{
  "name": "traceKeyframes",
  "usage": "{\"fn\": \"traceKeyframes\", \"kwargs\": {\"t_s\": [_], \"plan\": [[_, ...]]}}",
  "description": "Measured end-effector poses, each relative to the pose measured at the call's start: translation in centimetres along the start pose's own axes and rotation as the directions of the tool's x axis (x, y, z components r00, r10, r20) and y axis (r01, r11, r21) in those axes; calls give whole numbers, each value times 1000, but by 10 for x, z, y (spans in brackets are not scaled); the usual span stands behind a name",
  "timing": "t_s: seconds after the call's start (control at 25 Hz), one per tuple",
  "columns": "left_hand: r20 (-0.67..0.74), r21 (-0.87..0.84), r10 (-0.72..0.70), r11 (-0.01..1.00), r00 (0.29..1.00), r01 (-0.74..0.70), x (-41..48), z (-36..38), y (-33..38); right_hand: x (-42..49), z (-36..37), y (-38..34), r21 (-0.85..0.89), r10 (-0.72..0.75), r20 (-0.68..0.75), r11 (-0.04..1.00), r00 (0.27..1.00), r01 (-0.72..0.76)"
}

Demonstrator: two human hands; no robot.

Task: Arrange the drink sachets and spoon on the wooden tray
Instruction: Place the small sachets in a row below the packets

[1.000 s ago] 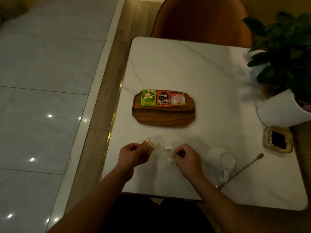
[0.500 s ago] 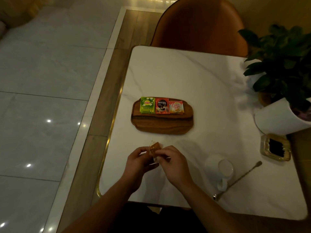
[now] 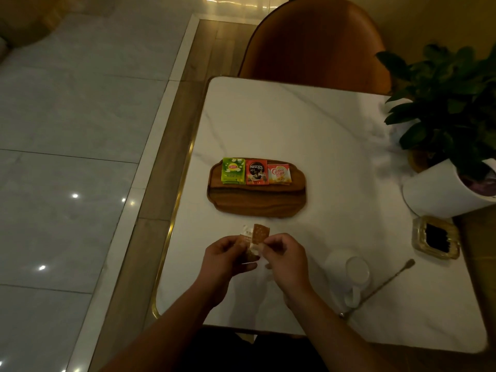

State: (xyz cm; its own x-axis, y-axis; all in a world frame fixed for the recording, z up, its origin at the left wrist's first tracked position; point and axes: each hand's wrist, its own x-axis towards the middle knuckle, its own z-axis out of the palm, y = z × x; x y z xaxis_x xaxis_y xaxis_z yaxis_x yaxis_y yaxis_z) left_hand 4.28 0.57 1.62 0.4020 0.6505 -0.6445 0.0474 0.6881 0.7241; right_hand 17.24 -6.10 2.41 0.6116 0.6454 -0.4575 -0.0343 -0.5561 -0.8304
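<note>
Above the front-left edge of the white marble table point(image 3: 295, 124), small brown and white paper sachets point(image 3: 257, 236) pinched between curled left hand point(image 3: 228, 257) and right hand point(image 3: 284, 257), no longer held apart as a second ago. Further right, long thin metal spoon point(image 3: 381, 285), untouched. Beyond, mid-table, oval wooden tray point(image 3: 257, 202), three colourful square sachets point(image 3: 256, 172) lining its far edge; likely next stop for the pair.

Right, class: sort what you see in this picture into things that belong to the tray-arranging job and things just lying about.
Job: wooden tray; Lipton sachet; Nescafe sachet; Coffee-mate sachet; small sachets held by left hand and right hand; spoon.
Lying about: white mug; glass dish; potted plant; chair.
</note>
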Motion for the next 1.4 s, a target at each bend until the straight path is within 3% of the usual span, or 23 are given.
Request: {"fn": "traceKeyframes", "kwargs": {"t_s": [0.12, 0.2, 0.28, 0.4, 0.6, 0.88, 1.2, 1.4], "plan": [[-18, 26, -4, 1000, 1000, 5, -1, -1, 2, 7, -12, -3, 100, 2, -84, 995, 996, 7], [-18, 71, 1, 997, 1000, 1, -1, -3, 5, 15, -25, -7, 50, -82, -66, 995, 994, 85], [-5, 135, 11, 991, 1000, -10, -1, -4, 8, 22, -36, -14, -104, -181, 59, 977, 982, 186], [33, 192, 1, 981, 999, -7, -1, -3, 12, 31, -42, -27, -296, -210, 291, 908, 933, 297], [109, 257, -24, 967, 994, -5, 0, -2, 14, 32, -32, -36, -433, -355, 388, 745, 851, 508], [102, 267, 43, 961, 994, -69, 2, 0, 12, 27, -28, -27, -304, -291, 256, 881, 922, 363], [83, 253, 97, 960, 992, -115, 2, 7, 15, 28, -27, -19, -381, -246, 162, 878, 956, 290], [105, 244, 94, 963, 990, -117, 1, 14, 16, 26, -18, -10, -283, -187, 71, 938, 980, 199]]}}
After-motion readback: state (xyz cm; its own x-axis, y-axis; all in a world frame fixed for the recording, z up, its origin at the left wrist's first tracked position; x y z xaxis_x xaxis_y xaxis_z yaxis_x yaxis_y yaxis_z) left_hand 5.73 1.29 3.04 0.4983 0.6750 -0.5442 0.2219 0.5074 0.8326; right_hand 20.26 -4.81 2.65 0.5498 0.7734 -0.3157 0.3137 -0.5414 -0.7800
